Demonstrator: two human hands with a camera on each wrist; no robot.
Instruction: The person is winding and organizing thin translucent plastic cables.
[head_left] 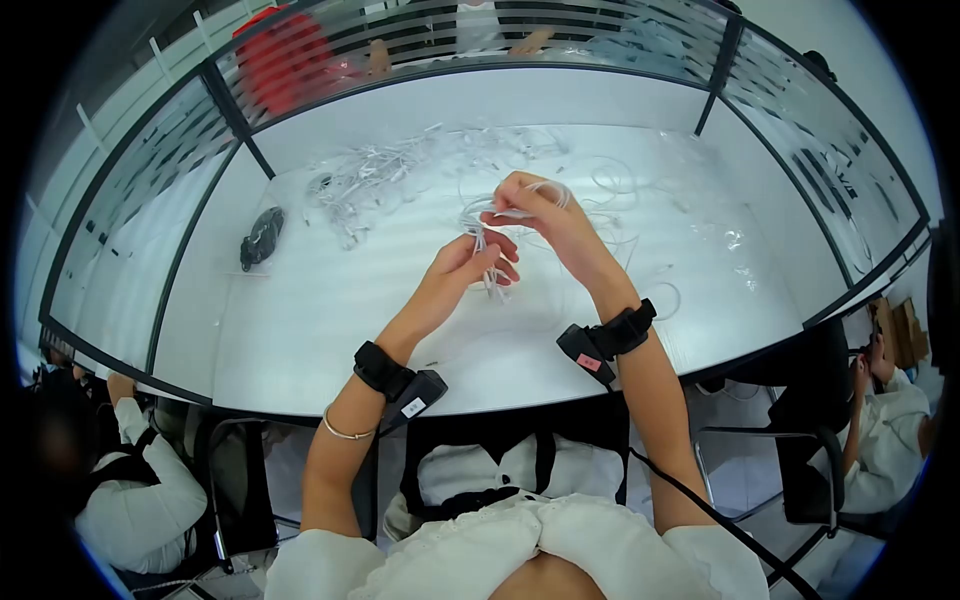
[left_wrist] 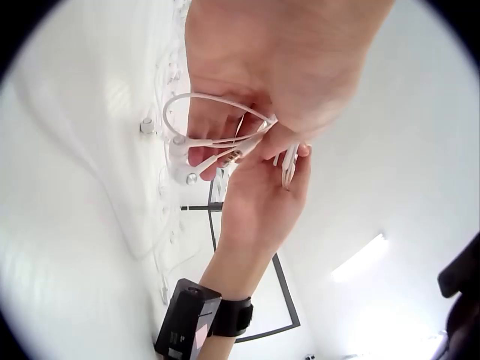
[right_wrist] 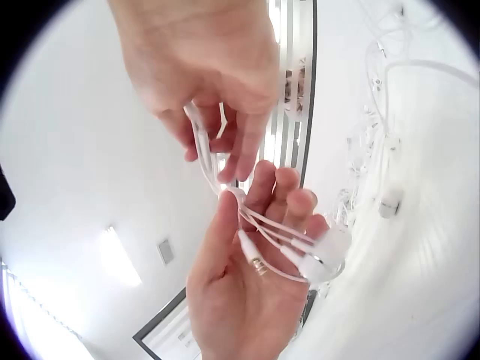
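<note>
White wired earphones [right_wrist: 326,259] are bunched between the two hands above the table. The left hand [head_left: 470,265] pinches the cable near its ends, thumb against the fingers. The earbuds and a metal plug [right_wrist: 256,259] dangle over its palm in the right wrist view. Slightly higher and to the right, the right hand [head_left: 545,212] grips the gathered loops of the same cable [right_wrist: 201,142]. The fingertips of both hands are close together at the bundle. Part of the cable is hidden inside the right hand's fingers.
On the white table [head_left: 400,340] lies a pile of white cables [head_left: 375,170] at the back left. Loose cables [head_left: 615,180] spread at the back right. A black bundle [head_left: 262,238] sits by the left partition. Low panels enclose the table's back and sides.
</note>
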